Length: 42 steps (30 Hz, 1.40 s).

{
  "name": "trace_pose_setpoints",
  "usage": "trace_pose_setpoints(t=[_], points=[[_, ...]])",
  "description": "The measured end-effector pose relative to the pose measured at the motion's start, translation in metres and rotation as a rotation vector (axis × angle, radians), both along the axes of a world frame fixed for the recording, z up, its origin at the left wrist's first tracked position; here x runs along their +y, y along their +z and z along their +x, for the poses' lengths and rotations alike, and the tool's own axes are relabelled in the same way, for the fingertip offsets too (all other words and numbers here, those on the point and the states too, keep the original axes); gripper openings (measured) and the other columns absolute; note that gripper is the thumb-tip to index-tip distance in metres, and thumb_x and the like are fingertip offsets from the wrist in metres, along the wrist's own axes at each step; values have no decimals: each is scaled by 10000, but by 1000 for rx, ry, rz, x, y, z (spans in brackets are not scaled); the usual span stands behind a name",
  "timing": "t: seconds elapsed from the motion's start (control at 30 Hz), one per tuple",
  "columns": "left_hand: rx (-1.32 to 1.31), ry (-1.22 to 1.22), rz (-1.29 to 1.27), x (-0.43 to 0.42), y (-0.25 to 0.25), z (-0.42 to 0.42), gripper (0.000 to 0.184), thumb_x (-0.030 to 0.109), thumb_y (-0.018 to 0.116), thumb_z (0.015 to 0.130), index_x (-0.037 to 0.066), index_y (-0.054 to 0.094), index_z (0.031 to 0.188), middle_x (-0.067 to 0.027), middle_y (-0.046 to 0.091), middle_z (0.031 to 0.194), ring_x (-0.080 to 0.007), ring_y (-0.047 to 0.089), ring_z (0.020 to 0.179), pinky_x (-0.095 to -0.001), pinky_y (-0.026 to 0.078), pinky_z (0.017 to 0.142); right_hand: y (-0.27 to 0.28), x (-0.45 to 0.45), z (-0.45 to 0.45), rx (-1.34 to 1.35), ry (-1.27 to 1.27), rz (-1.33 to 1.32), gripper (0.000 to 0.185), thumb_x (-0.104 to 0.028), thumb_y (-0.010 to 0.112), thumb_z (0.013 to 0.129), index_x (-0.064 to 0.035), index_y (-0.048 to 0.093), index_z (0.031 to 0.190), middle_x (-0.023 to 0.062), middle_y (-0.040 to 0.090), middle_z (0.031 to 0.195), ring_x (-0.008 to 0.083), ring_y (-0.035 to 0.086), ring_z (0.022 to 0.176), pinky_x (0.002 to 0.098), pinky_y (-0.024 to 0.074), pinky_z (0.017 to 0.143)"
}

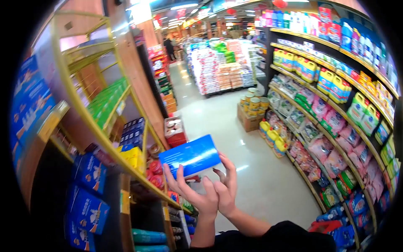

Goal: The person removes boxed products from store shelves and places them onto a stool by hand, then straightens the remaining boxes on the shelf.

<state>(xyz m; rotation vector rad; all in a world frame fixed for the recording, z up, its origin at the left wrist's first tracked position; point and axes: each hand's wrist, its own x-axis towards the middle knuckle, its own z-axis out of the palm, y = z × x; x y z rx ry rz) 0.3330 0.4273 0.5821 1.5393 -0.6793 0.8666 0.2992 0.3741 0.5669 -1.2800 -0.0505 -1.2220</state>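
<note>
Blue box [189,156] just left of frame centre, gripped between spread left hand [194,194] and curled right hand [227,187], wrists close, probably for steadiness. Yellow bottles [309,70], upper right of frame, stand upright, likely for easy reach.

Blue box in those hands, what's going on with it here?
In a shop, a person's left hand and right hand hold up a blue box between them, left fingers at its lower left, right fingers by its right end. It is above the floor, near a yellow-framed rack; shelves of bottles and bags stand to the right.
</note>
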Motion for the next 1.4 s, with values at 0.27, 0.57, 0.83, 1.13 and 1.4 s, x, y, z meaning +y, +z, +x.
trace_pose_setpoints(t=[0.27,0.57,0.83,1.13,1.4], points=[[-37,-496,118,-105,-7,-117,476,126,549,797,8,475,1252,-252,241,1479,-425,259,1352,-522,216,1089,-8,-96,-136,-31,-559,-5,659,-183,525,778,16,340,1379,209,315,1442,274,366,1292,363,361,965],[-58,-826,190,-182,-19,-228,437,65,566,784,42,521,1218,-290,229,1469,-444,305,1317,-508,268,1056,-29,-152,-259,35,-873,111,666,-179,496,766,6,335,1385,170,320,1453,251,366,1294,355,362,963],[-114,-1149,265,-257,-36,-339,436,53,596,757,57,571,1193,-294,274,1454,-478,337,1277,-545,275,1032,-50,-200,-377,52,-1190,189,655,-173,501,790,-20,318,1400,143,320,1455,237,356,1303,345,360,967],[-62,-1700,200,-330,-44,-506,389,-33,547,789,24,559,1174,-209,318,1466,-390,324,1347,-488,273,1075,-57,-233,-535,197,-1748,208,669,-80,564,775,-18,321,1395,143,350,1417,244,388,1261,341,379,938],[496,-2243,357,-389,-74,-637,459,-39,542,812,18,478,1263,-206,306,1446,-329,386,1306,-433,369,1035,-76,-242,-663,203,-2034,326,608,-28,567,819,-5,325,1377,136,392,1344,230,418,1235,344,419,942]])
